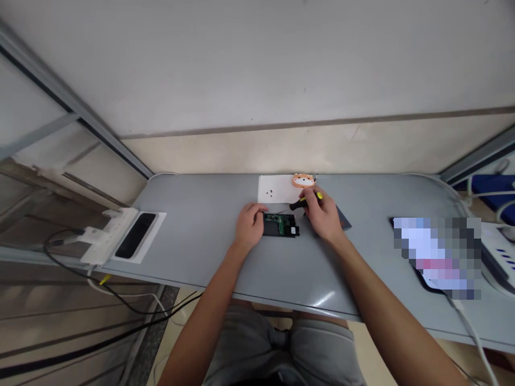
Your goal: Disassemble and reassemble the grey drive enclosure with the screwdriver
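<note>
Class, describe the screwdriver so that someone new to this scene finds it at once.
On the grey table, find the white sheet near the back edge. By its near right corner, the right hand grips the screwdriver, its thin shaft pointing left toward the opened device. A black handle with a yellow end sets it apart from the orange animal-faced object behind.

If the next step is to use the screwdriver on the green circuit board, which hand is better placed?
Right, most likely. The right hand holds the screwdriver, its shaft pointing toward the green circuit board. The left hand is at the black device's left end, apparently steadying it.
</note>
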The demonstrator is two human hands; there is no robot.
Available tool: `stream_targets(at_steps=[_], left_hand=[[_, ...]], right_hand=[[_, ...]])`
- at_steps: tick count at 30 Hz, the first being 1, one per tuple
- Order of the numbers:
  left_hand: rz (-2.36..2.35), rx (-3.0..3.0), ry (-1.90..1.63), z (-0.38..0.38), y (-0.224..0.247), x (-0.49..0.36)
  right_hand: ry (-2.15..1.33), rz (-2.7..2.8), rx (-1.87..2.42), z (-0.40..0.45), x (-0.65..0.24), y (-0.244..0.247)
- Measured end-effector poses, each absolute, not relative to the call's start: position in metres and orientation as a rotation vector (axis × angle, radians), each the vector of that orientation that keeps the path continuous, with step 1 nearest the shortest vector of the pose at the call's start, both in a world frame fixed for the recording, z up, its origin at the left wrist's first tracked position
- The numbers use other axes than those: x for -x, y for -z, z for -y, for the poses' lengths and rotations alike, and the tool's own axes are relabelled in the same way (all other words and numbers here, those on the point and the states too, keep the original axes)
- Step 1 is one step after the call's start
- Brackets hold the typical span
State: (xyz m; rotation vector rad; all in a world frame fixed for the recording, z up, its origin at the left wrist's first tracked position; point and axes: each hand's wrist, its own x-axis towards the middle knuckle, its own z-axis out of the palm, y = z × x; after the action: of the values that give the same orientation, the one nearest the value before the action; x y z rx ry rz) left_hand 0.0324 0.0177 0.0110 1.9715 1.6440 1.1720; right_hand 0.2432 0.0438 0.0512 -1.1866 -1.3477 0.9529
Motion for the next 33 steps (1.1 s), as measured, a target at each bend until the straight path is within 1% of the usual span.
stream_targets(at_steps=[33], left_hand=[[-1.669, -2.064, -0.973, -0.0161, -0.0191, -0.0366]], right_hand=[[-0.847, 1.459, 1.191, -0.0425, -0.2445, -0.0461]])
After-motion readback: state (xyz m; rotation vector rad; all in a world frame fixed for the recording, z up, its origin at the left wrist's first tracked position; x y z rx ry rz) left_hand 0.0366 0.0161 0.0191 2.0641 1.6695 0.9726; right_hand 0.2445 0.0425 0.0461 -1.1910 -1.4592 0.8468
